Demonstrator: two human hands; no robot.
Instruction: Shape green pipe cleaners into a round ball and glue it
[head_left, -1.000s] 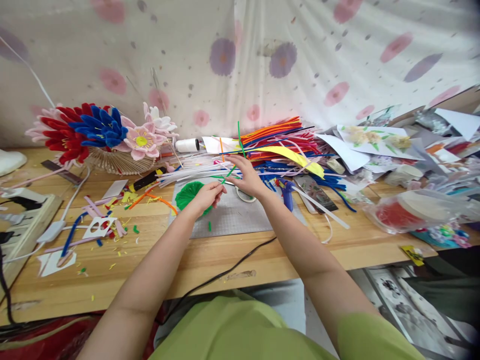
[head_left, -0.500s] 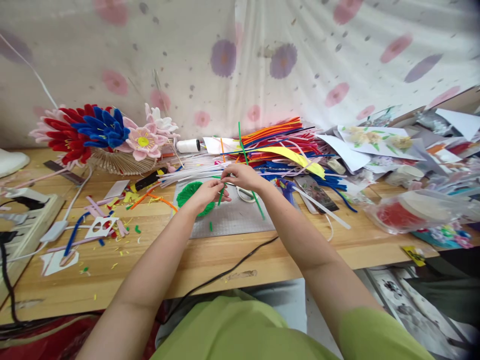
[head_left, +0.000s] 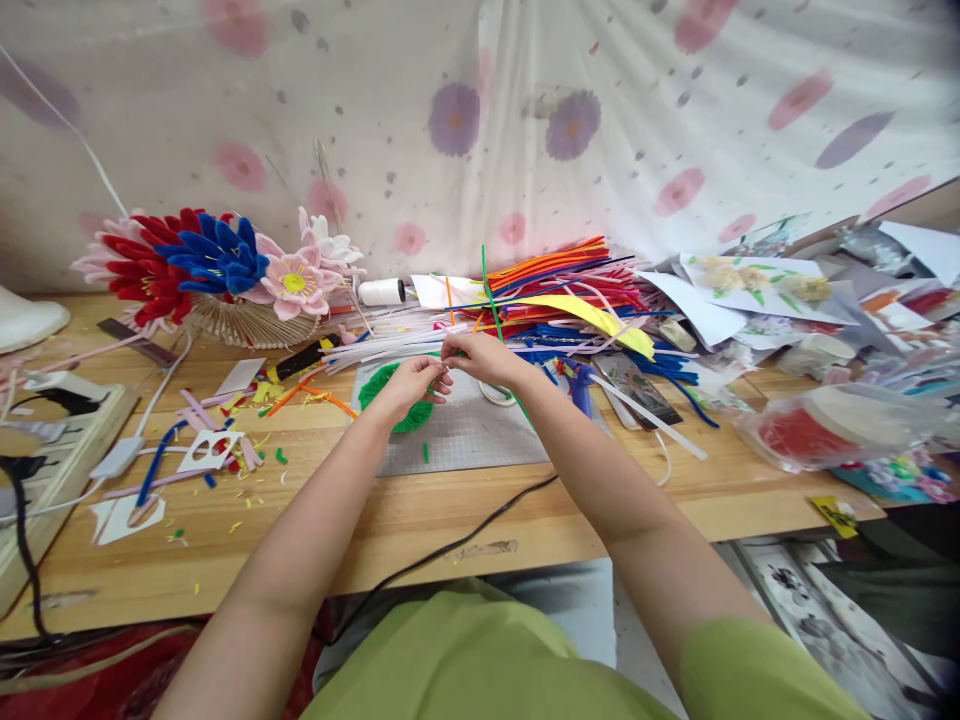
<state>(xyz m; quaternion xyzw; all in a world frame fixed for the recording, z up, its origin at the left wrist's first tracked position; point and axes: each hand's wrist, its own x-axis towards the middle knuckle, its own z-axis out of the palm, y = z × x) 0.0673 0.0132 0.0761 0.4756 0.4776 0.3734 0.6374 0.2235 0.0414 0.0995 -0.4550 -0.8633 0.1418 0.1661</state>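
Over the grey cutting mat, my left hand and my right hand meet with their fingers pinched together. A short tip of green pipe cleaner shows just above the left fingers; the rest of it is hidden. Partly behind my left hand lies a round, fuzzy green piece. A long green pipe cleaner runs behind my right wrist. Close to that wrist are a white ring-shaped roll and a blue-handled tool. One small green snippet rests on the mat.
Bundles of coloured pipe cleaners lie at the back. Fuzzy flowers stand at the left, near scraps and a power strip. Plastic-wrapped items crowd the right. A black cable crosses the front edge.
The green length that stuck out below my fingers no longer shows. My hands stay together, with the right fingers closer over the left. The whole view has shifted slightly.
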